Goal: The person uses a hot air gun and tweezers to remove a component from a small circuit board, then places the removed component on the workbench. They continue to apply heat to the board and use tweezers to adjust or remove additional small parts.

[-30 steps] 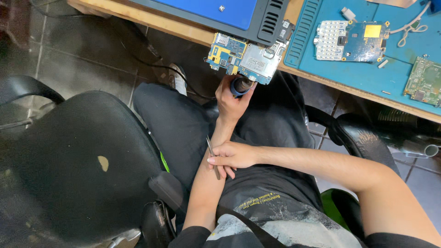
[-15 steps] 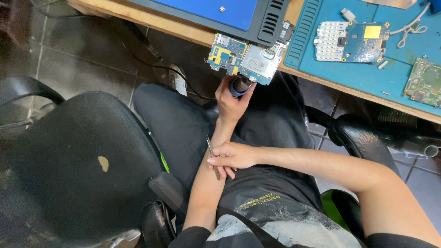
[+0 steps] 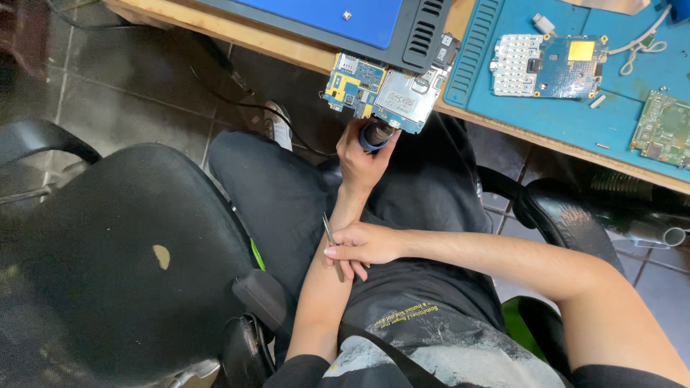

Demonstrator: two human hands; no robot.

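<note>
My left hand (image 3: pixel 359 162) is raised to the table edge and grips a dark tool handle with a blue ring (image 3: pixel 376 134). The tool's tip sits under a blue and silver circuit board (image 3: pixel 381 90) that overhangs the edge. My right hand (image 3: pixel 366 246) rests across my left forearm and pinches thin metal tweezers (image 3: pixel 328 231), which point up and to the left. I am seated, with dark trousers under both arms.
On the blue work mat (image 3: pixel 611 115) lie a keypad circuit board (image 3: pixel 550 66), a green board (image 3: pixel 665 129) and small loose parts. A blue-topped grey device (image 3: pixel 402 32) stands on the wooden table. A black chair (image 3: pixel 129 259) stands at the left.
</note>
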